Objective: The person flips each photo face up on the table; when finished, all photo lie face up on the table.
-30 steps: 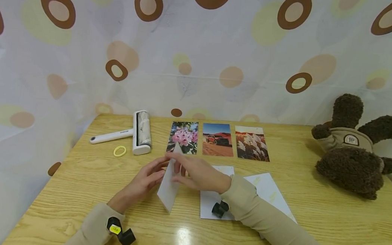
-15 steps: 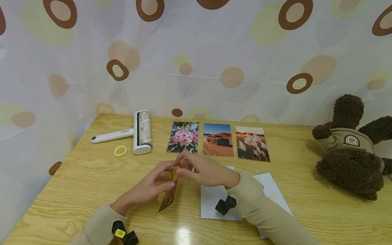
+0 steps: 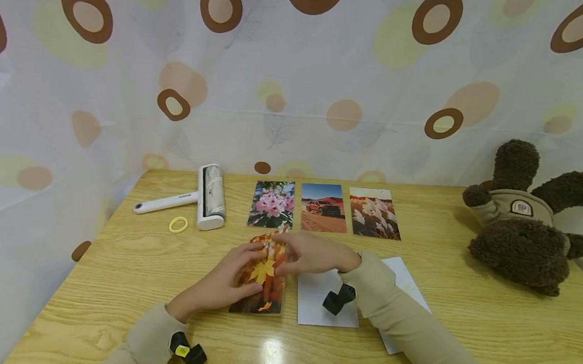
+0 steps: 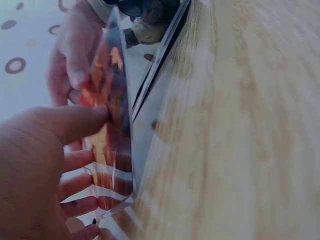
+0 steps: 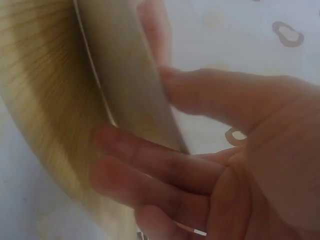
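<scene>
A glossy photo card [image 3: 262,272] with a yellow maple leaf on red foliage leans up from the table in the head view, its picture side facing me. My left hand [image 3: 221,282] holds it by the left side, thumb over the front, as the left wrist view shows on the card [image 4: 119,130]. Up at the top right edge, my right hand [image 3: 319,254] grips the same card between thumb and fingers. The right wrist view shows its pale back [image 5: 125,60]. White sheets [image 3: 326,301] lie flat beneath my right forearm.
Three photo cards lie in a row behind: pink flowers [image 3: 272,204], a red truck [image 3: 324,207] and pale reeds [image 3: 375,213]. At left are a white lint roller [image 3: 213,194] and a yellow ring [image 3: 178,225]. A brown plush toy [image 3: 522,254] lies at right.
The card has turned from edge-on with its white back showing to its leaf picture facing me. My right hand has shifted slightly right along with its top edge.
</scene>
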`<state>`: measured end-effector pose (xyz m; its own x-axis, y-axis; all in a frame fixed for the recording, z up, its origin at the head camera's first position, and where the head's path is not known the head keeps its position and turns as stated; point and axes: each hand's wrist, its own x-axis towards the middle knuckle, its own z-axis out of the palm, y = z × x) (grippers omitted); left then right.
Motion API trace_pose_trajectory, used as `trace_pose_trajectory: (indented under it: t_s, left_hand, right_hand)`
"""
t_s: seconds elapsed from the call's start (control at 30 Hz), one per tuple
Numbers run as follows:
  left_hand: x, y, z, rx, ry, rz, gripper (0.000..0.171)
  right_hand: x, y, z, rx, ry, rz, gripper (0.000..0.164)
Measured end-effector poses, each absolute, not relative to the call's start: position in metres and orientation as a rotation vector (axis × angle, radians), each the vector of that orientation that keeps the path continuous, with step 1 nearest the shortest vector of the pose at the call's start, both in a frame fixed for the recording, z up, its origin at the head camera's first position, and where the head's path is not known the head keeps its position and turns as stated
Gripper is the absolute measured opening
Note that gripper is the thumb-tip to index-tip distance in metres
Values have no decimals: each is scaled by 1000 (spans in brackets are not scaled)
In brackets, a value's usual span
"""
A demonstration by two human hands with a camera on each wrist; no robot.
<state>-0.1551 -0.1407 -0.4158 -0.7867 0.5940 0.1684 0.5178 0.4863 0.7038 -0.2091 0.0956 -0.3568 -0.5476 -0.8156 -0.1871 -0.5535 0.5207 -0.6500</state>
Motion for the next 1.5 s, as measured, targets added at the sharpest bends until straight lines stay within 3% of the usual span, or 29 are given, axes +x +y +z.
trace_pose_trajectory:
  t_s: [1.07, 1.5]
  left_hand:
    - [-159, -148, -426, 959, 2775, 927, 46]
    - [-157, -143, -423, 904, 2807, 1041, 48]
  right_hand:
    - [-216, 88, -384, -1069, 2416, -559, 68]
    - [-219, 106, -380, -1025, 2530, -537, 55]
